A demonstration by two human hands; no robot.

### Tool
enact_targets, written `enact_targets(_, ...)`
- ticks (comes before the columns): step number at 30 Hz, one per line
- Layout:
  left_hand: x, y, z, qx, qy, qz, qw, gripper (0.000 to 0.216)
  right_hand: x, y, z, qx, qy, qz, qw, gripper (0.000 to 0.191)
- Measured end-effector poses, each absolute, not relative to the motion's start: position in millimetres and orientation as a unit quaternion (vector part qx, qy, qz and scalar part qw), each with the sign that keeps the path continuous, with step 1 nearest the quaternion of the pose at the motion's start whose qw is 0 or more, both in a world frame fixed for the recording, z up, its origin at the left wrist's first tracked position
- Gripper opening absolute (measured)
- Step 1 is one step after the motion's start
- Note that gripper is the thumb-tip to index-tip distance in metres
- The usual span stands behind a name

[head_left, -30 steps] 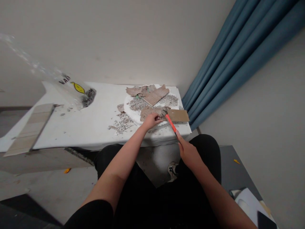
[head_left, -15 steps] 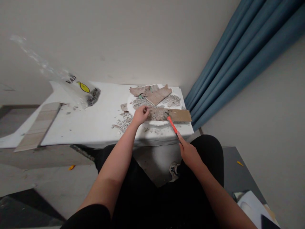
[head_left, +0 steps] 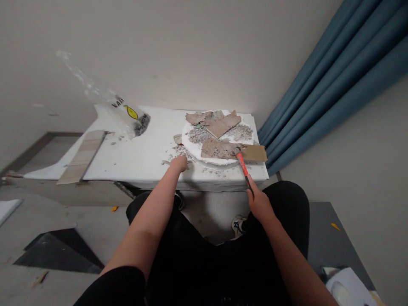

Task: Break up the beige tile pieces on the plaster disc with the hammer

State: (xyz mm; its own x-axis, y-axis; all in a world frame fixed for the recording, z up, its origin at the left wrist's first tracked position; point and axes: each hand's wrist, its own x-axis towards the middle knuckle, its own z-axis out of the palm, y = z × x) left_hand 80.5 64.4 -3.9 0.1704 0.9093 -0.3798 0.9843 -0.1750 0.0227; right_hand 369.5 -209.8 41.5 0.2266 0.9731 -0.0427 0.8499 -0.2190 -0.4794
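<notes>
Left hand (head_left: pixel 179 163) shifted onto rubble (head_left: pixel 177 149); hammer (head_left: pixel 244 166) head indistinct.

Orange-handled hammer (head_left: pixel 243 165) head-down on broken tile (head_left: pixel 218 148)

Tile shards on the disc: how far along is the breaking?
Done: grey rubble covers part of the disc. In hand: right hand holds the hammer, head against a large shard; left hand rests by the chips. Left: bigger slabs at the back are unbroken.
</notes>
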Motion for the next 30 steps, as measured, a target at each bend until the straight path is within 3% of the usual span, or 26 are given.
enact_targets(11,84,60,-27,0.77,0.628,-0.086,0.078,0.031,374,-210,36,-0.753,-0.579,0.2,0.24,0.063)
enact_targets(19,85,62,-27,0.762,0.632,-0.101,0.098,0.031,375,-210,35,-0.742,-0.552,0.247,0.288,0.063)
enact_targets(25,89,60,-21,0.762,0.634,-0.09,0.097,0.029,369,-213,42,-0.695,-0.424,0.399,0.422,0.07)
enact_targets(30,83,70,6,0.665,0.738,0.054,0.101,0.038,366,-218,45,-0.644,-0.313,0.488,0.499,0.082)
